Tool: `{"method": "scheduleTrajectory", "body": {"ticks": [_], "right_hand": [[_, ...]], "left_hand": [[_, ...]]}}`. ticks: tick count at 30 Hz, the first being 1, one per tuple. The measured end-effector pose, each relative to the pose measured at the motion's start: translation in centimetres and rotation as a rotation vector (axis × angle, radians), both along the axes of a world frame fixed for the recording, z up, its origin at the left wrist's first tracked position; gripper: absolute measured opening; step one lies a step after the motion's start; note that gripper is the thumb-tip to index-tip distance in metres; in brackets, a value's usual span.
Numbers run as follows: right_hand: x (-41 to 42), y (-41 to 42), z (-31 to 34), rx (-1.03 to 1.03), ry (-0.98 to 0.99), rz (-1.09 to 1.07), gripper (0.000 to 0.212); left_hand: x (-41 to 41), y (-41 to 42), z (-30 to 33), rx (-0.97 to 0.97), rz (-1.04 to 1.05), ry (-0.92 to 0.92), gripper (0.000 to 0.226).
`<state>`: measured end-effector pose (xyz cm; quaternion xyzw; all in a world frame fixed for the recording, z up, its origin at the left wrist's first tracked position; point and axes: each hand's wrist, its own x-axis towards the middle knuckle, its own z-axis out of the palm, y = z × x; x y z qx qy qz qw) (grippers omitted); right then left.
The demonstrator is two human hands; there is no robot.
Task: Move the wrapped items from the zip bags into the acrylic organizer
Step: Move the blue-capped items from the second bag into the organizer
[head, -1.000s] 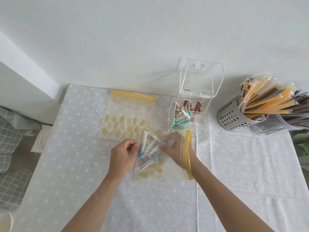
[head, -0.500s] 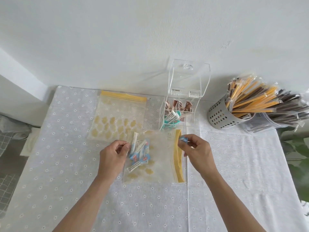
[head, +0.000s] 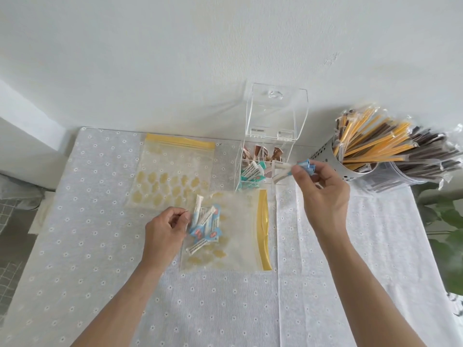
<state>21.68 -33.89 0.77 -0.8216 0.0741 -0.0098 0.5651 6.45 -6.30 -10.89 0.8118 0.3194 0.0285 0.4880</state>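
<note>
Flat empty zip bag (head: 175, 171), yellow seal. Left hand (head: 166, 232) pinches near zip bag (head: 225, 234) edge; crinkly blue-white packets (head: 205, 227) inside. Clear acrylic organizer (head: 265, 156), lid up. Right hand (head: 323, 194) pinches wrapped sachets (head: 295, 169) beside it.

Organizer (head: 263, 156) behind zip bag (head: 233, 236)

One head-worn wide-angle view looks forward and steeply down onto the table (head: 100, 246) from close above. The wall (head: 175, 58) fills the frame toward 12 o'clock. Both forearms enter from 6 o'clock. No second view exists to share coverage.
</note>
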Motion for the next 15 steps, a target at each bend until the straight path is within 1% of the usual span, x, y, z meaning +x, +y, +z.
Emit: {"method": "scheduleTrajectory", "body": {"ticks": [5, 8, 10, 13, 15], "right_hand": [[1.3, 1.3, -1.4, -0.158, -0.030, 0.056, 0.017], [1.2, 1.5, -2.2, -0.237, -0.022, 0.100, 0.019], [0.8, 1.3, -2.5, -0.288, -0.021, 0.126, 0.018], [0.2, 1.0, -2.3, -0.338, -0.067, 0.159, 0.013], [0.2, 1.0, -1.9, -0.361, -0.106, 0.155, 0.015]], "left_hand": [[0.0, 0.1, -0.1, -0.024, 0.001, 0.000, 0.009], [0.0, 0.1, 0.0, -0.028, -0.008, 0.001, 0.012], [0.0, 0.1, 0.0, -0.020, -0.014, 0.001, 0.012], [0.0, 0.1, 0.1, -0.019, -0.009, -0.002, 0.010], [0.0, 0.0, 0.2, -0.027, -0.007, -0.001, 0.010]]}}
